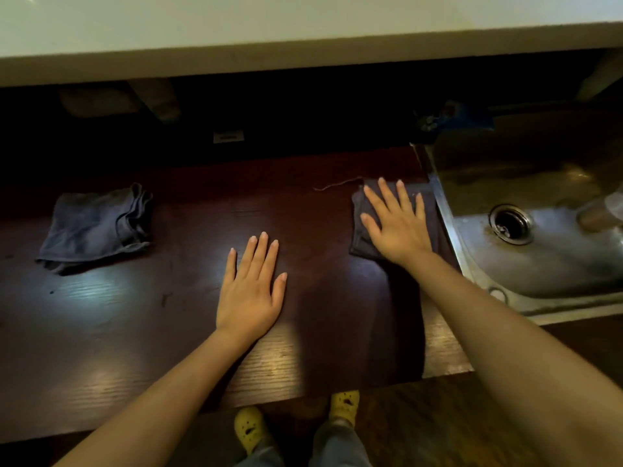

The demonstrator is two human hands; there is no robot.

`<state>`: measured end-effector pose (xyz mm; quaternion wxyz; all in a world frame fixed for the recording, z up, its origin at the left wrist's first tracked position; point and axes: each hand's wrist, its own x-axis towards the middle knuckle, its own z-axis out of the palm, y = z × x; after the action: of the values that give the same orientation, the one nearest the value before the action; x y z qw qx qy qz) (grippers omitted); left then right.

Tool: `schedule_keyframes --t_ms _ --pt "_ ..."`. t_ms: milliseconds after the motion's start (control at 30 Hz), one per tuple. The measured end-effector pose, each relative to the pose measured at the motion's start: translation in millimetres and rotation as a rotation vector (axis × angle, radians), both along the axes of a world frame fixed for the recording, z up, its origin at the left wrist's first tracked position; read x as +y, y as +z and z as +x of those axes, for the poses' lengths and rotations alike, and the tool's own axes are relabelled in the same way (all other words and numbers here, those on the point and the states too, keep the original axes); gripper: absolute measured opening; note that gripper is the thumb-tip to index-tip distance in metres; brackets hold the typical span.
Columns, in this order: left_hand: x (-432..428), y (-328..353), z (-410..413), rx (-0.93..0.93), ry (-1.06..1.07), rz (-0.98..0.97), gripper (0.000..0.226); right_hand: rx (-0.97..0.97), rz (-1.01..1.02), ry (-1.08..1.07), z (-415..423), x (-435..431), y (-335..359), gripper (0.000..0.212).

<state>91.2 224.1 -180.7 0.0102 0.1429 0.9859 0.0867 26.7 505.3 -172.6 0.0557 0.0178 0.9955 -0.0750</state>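
My right hand point(396, 224) lies flat, fingers spread, on a folded dark cloth point(428, 203) at the right end of the dark wooden counter point(135, 315), just beside the sink. My left hand point(251, 284) rests flat on the bare counter near its middle, fingers straight and holding nothing. A second folded grey-blue cloth point(94, 227) lies on the left part of the counter, apart from both hands. A loose thread point(337, 184) trails from the dark cloth's far corner.
A stainless steel sink point(553, 257) with a round drain point(510, 224) adjoins the counter on the right. A pale shelf or upper counter point(303, 25) overhangs the back. Below the front edge I see yellow clogs point(247, 428) on a dark floor.
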Motion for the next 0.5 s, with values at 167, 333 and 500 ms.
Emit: schedule_keyframes --t_ms 167,333,500 --pt "0 0 0 -0.006 0.007 -0.012 0.057 0.033 -0.018 0.102 -57 17 -2 0.057" --pt "-1 1 1 -0.004 0.013 -0.043 0.057 0.062 -0.059 0.079 -55 14 0 0.057" --pt "2 5 1 -0.009 0.004 -0.048 0.058 0.050 -0.066 0.068 32 -11 6 0.059"
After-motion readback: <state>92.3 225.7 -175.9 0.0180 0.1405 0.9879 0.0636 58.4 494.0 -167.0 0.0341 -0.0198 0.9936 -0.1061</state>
